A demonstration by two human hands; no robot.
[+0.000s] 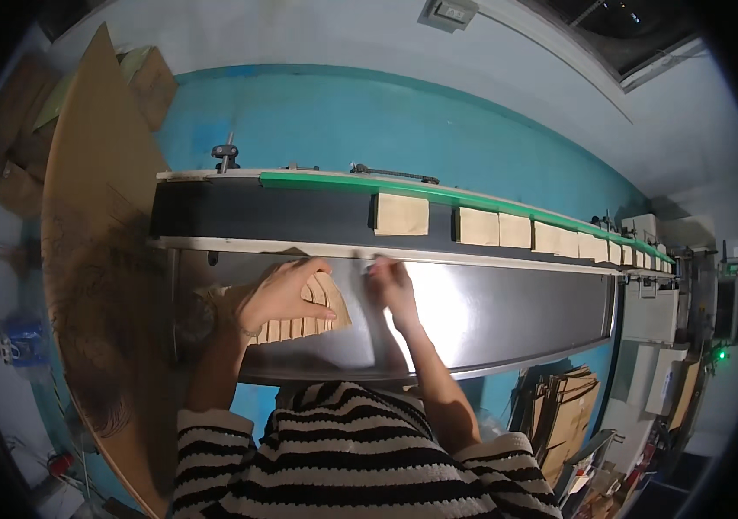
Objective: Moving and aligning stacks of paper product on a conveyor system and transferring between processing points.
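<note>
While my left hand (279,296) clasps the row of tan pieces (288,330) over the worktop (516,316), long axis left-right, my right hand (397,292) sits apart, right of the row, blurred; can't tell whether those fingers are wide or narrow. Left wrist hides row's far-left part. Beyond: tan packets (402,214), dark belt (300,209).

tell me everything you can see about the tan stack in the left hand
The tan stack looks like paper: many thin pieces packed in a row, spreading slightly apart at the right end. The left hand grips it from above, hiding part of it. It sits over the shiny metal table; whether it rests there is unclear.
</note>
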